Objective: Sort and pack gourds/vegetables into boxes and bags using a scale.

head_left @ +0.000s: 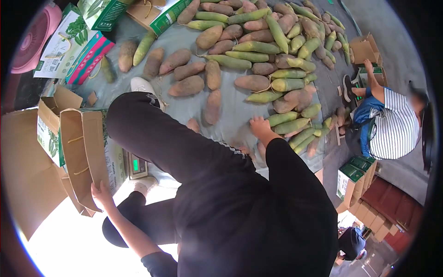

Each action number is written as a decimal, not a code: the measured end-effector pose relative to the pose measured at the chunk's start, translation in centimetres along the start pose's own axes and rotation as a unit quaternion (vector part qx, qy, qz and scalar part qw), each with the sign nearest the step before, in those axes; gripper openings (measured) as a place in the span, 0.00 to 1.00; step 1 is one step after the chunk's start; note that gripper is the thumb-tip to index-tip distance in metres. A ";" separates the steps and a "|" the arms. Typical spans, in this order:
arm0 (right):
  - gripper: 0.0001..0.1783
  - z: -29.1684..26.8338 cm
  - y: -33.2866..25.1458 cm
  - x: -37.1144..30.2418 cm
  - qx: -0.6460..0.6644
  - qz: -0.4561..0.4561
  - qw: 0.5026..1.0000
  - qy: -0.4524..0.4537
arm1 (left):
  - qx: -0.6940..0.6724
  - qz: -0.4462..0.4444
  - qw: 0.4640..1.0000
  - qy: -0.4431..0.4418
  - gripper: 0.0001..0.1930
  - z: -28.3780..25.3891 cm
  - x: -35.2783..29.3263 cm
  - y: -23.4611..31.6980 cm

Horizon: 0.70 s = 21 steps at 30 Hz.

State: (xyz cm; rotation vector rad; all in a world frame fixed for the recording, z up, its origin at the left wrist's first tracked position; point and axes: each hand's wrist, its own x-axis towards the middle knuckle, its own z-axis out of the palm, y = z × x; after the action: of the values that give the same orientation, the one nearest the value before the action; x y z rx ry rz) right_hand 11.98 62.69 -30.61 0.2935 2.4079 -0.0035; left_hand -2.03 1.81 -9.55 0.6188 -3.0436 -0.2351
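Note:
My left hand (102,196) grips the lower rim of an open cardboard gift box (87,152) with rope handles, which lies tilted on the left beside my leg. My right hand (261,127) reaches down to the grey sheet, at the left end of a green radish (282,118). Its fingers curl downward, and their undersides are hidden, so I cannot tell whether anything is in them. A green-lit digital scale (136,165) sits beside the box, partly covered by my leg. Brownish-pink, thick roots (187,86) lie loose ahead of my knee.
A large heap of green radishes (258,46) and brownish roots covers the far sheet. Printed boxes (97,51) and a pink plastic basket (39,39) stand far left. On the right, a person in a striped shirt (394,124) squats by another box (364,48); stacked boxes (353,180) stand nearer.

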 end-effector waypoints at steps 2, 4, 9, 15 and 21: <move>0.15 0.0 -0.1 -0.1 -0.022 -0.004 0.999 -0.025 | 0.012 0.022 0.999 0.037 0.21 0.5 -0.1 -0.9; 0.15 -0.4 -0.6 -0.3 -0.047 -0.012 0.998 -0.050 | -0.006 -0.001 1.000 -0.005 0.21 -0.5 -0.2 0.8; 0.13 -0.7 -2.7 -0.6 -0.021 -0.035 0.997 -0.065 | 0.027 0.002 0.999 -0.023 0.20 -1.3 -0.1 0.3; 0.16 1.7 -3.0 -1.6 -0.061 -0.084 0.992 -0.078 | 0.004 0.007 1.000 0.003 0.16 -1.6 -0.9 2.3; 0.16 2.8 -3.2 -2.1 -0.071 -0.095 0.991 -0.061 | -0.043 0.022 0.999 0.009 0.16 -1.0 -0.8 0.9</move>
State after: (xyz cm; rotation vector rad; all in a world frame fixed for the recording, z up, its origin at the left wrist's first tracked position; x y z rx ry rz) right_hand 14.65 58.92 -31.56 -0.0031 2.2918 0.0613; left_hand -1.62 2.77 -8.40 0.5443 -3.0071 -0.3542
